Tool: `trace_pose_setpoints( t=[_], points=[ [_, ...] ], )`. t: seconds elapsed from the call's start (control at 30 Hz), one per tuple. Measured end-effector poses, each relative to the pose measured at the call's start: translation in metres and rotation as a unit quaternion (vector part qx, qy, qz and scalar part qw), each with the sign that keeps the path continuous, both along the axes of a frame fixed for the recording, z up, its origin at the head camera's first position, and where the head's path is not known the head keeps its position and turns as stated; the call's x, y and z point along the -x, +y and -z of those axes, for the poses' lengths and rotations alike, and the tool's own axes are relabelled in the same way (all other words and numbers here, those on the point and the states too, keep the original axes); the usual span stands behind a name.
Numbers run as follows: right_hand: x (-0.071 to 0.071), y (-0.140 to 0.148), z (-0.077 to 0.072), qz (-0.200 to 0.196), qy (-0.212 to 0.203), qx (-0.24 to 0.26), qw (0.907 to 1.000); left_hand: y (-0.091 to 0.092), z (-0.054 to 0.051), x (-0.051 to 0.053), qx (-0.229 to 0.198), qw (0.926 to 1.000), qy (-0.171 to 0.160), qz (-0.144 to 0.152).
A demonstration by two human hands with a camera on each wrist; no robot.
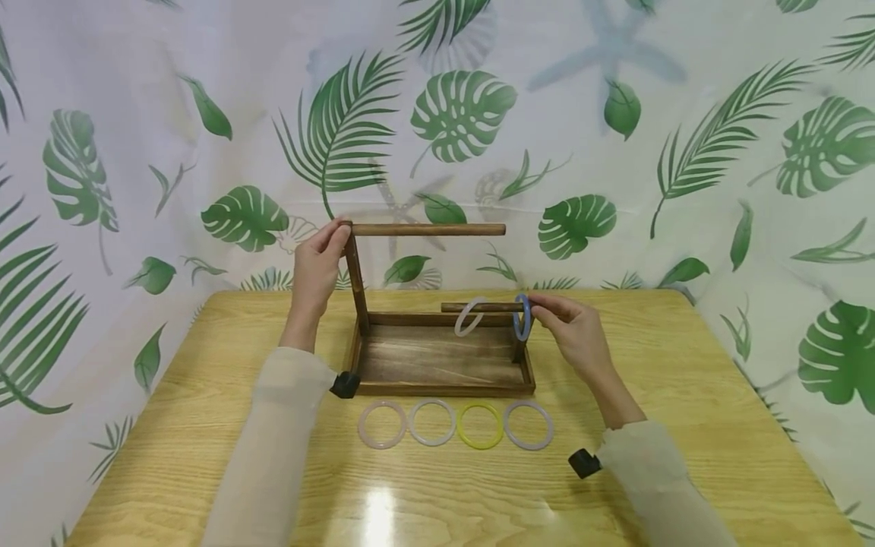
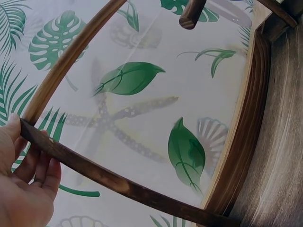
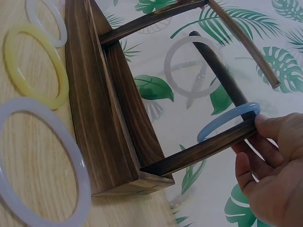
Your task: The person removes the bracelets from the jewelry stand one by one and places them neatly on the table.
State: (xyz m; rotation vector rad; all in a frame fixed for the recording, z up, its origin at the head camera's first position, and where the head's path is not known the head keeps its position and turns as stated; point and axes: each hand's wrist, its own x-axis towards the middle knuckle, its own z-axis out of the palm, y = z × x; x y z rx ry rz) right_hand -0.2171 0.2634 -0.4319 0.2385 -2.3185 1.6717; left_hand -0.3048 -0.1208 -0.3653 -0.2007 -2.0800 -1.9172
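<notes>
A dark wooden bangle stand (image 1: 437,389) has a tray base, a tall left post and a short right post, each with a rod pointing inward. My left hand (image 1: 317,262) grips the top of the tall post (image 2: 118,182), thumb on one side and fingers on the other. At the short post (image 3: 203,149), my right hand (image 3: 279,165) holds the top end between thumb and fingers. A blue bangle (image 3: 229,118) hangs on the lower rod beside my right thumb. Farther along that rod hangs a whitish translucent bangle (image 1: 470,317), tilted.
In front of the stand, a row of bangles lies flat on the wooden table (image 1: 424,494): pinkish (image 1: 361,425), clear white (image 1: 412,425), yellow (image 1: 461,427) and pale lilac (image 1: 508,427). A leaf-patterned cloth (image 1: 478,190) hangs behind. The upper rod (image 1: 431,229) carries no bangle.
</notes>
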Motion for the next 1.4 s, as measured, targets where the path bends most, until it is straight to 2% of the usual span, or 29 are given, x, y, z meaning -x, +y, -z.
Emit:
trace_pose_setpoints(
  t=[0.23, 0.4, 0.57, 0.77, 0.87, 0.97, 1.1, 1.27, 1.4],
  points=[
    [0.001, -0.001, 0.003, 0.001, 0.018, -0.001, 0.9998, 0.006, 0.000, -0.008, -0.013, 0.9992, 0.006, -0.037],
    [0.001, -0.001, 0.003, 0.000, 0.014, -0.006, 0.9999, 0.011, -0.003, -0.015, -0.034, 0.9980, 0.006, -0.052],
    [0.000, -0.001, 0.000, 0.001, 0.008, -0.006, 0.9999, 0.014, -0.008, -0.024, -0.028, 0.9969, 0.005, -0.074],
    [0.000, -0.002, -0.003, -0.003, 0.003, 0.000, 1.0000, 0.015, -0.012, -0.040, -0.016, 0.9921, 0.034, -0.120],
    [0.000, -0.003, -0.005, -0.005, -0.003, -0.004, 1.0000, 0.015, -0.014, -0.049, -0.010, 0.9924, 0.044, -0.115],
    [-0.008, -0.008, -0.017, -0.006, -0.011, -0.011, 0.9999, 0.018, -0.014, -0.058, -0.005, 0.9949, 0.044, -0.091],
    [-0.019, -0.014, -0.032, -0.005, -0.022, -0.019, 0.9996, 0.026, -0.008, -0.068, -0.003, 0.9979, 0.038, -0.053],
    [-0.020, -0.013, -0.034, -0.006, -0.027, -0.012, 0.9995, 0.037, 0.001, -0.080, 0.010, 0.9993, 0.029, -0.022],
    [-0.019, -0.012, -0.033, -0.006, -0.027, -0.006, 0.9996, 0.046, 0.011, -0.088, 0.044, 0.9990, 0.007, -0.009]
  ],
)
